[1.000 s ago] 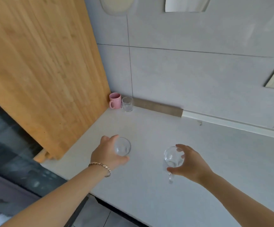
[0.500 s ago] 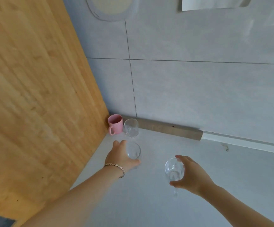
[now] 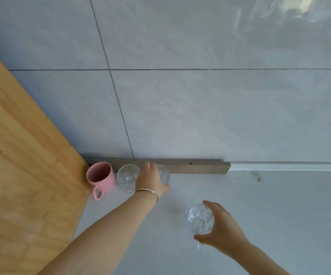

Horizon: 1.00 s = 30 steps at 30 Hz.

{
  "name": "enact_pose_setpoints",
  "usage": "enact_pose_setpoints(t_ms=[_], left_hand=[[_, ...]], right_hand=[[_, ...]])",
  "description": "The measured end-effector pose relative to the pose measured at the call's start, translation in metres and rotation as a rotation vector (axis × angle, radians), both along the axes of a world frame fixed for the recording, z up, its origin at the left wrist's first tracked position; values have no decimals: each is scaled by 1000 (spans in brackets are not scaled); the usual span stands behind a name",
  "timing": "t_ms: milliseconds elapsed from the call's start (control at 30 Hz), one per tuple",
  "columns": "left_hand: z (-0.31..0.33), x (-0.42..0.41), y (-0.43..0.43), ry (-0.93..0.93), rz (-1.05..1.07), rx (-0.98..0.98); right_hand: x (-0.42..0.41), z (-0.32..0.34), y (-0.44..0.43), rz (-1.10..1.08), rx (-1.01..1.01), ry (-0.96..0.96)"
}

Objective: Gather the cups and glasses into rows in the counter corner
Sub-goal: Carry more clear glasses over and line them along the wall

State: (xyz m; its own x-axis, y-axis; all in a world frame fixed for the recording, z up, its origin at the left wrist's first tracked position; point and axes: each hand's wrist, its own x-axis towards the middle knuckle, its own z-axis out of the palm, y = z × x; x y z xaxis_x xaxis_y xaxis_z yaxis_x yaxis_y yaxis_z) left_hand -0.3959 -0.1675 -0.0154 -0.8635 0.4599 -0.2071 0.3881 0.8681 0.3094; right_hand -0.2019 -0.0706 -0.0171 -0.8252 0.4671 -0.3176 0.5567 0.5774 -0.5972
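Looking down through the head cam feed here, going left to right. Far left there's a big wooden panel (image 3: 21, 175) that meets the tiled wall (image 3: 200, 116), and together they make the corner of the desk (image 3: 279, 215).

Tucked right into that corner is the pink mug (image 3: 101, 177), upright, with its handle pointing back toward me. Just beside it on the right stands the first glass (image 3: 127, 175), clear and upright. It's very close to the mug, but I can't tell if they actually touch.

Next over is the left hand (image 3: 150, 181), with a bracelet (image 3: 147, 190) at the wrist. Its fingers and thumb are wrapped around the second glass (image 3: 163, 175), which sits just right of the first one and close to the brown strip (image 3: 200, 168) along the foot of the wall. The hand covers a good part of it, so I can't say whether its base is down on the desk.

Further right and nearer to me, well apart from that row, the right hand (image 3: 222, 233) is grasping the third glass (image 3: 200, 219) around its bowl. The fingers are on the far side and the thumb on the near side. A blurry bit of stem pokes out under the thumb, and I can't tell if it reaches the desk.
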Motion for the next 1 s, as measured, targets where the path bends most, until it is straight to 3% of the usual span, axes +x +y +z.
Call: enact_pose_setpoints(t_ms=[367,467,600,667,733,833,1000], left_hand=[[-28,-17,4,51,-37,11],[-25,-5,-11,167,-96,68],[-27,8,-46,338,-323,116],[-26,12,-61,270,-358,82],[-20,17,-71,40,-293,-29],[-30,21,-84,-155,-236,-161],[-29,31,-87,-320,-252,-251]], right_hand=[[-44,-9,8,-57,55,-72],[-77,-11,12,-28,73,-94],[-122,-14,19,25,123,-125],[-135,-16,20,22,136,-133],[-138,-16,20,8,139,-139],[-126,-14,18,-20,141,-107],[-68,-10,15,14,153,-237]])
